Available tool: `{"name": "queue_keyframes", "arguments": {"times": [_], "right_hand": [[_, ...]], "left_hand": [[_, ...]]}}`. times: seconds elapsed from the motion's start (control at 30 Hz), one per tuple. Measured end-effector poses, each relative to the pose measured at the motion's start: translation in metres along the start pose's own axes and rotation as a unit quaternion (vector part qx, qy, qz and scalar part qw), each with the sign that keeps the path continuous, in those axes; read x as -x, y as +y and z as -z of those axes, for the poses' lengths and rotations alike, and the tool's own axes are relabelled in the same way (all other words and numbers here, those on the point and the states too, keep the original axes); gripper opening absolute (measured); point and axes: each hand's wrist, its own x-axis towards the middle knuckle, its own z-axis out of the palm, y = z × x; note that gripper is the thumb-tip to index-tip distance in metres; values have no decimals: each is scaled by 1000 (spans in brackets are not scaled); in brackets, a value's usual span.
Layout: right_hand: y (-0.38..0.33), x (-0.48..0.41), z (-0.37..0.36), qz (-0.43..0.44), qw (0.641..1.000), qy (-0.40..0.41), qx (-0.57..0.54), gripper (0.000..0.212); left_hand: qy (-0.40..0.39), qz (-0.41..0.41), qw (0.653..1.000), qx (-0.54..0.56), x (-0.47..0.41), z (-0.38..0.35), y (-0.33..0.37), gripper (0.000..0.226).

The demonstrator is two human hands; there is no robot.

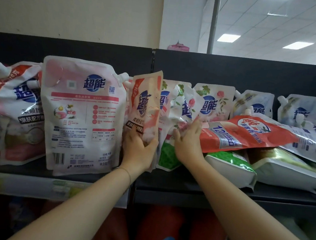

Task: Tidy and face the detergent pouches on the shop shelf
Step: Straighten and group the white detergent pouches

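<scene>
Fingers [152, 145], left hand [138, 152]: curled round the lower part of the peach pouch [145, 103], thumb on its near side and the rest wrapped over its right edge. The pouch is upright and turned edge-on, touching the right side of the pink pouch [82, 114].

Fingers, right hand [187, 143]: spread and laid against the lower front of the floral pouch [181, 106]. They press and grip nothing. This pouch is the second to the right of the pink pouch.

Pink pouch: stands on the shelf [186, 182] with its back label out, not yet faced.

Red pouch [246, 134]: further right of the pink pouch, lying flat across the green pouches [231, 161], its near end close to the right wrist.

Leaning pouches [17, 97]: left of the pink pouch, tilted towards it.

Hazards, as judged:
- The peach pouch is soft and held low, so its top may fold over when it is turned to face out.
- Turning it in so tight a gap may knock the pink pouch, which seems to prop the leaning pouches. If so, that row may slump.
- A hard push on the floral pouch may shift the heap right of the pink pouch. The red pouch lies loose on top and may slide off the front of the shelf.
- A slick film surface may let a one-handed hold slip.
</scene>
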Motion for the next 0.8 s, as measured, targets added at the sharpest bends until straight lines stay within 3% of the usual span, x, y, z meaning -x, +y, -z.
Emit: {"name": "queue_keyframes", "arguments": {"times": [0.07,0.17,0.3,0.43,0.57,0.67,0.8], "right_hand": [[-3,4,2,16,999,-1,38,85],[-1,7,-1,73,993,40,86,80],[5,12,3,113,949,54,289,78],[0,15,20,139,921,79,357,68],[0,17,40,157,921,76,347,54],[3,22,52,213,926,129,284,17],[6,22,75,154,962,143,176,18]], "left_hand": [[27,-1,998,-54,8,-6,1,77],[53,-68,984,-155,19,-10,11,83],[142,-177,942,-248,24,0,28,66],[151,-291,912,-248,21,-3,30,43],[85,-371,891,-248,26,-22,34,29],[48,-387,892,-228,29,-36,41,28],[-31,-398,891,-215,24,-54,51,15]]}}
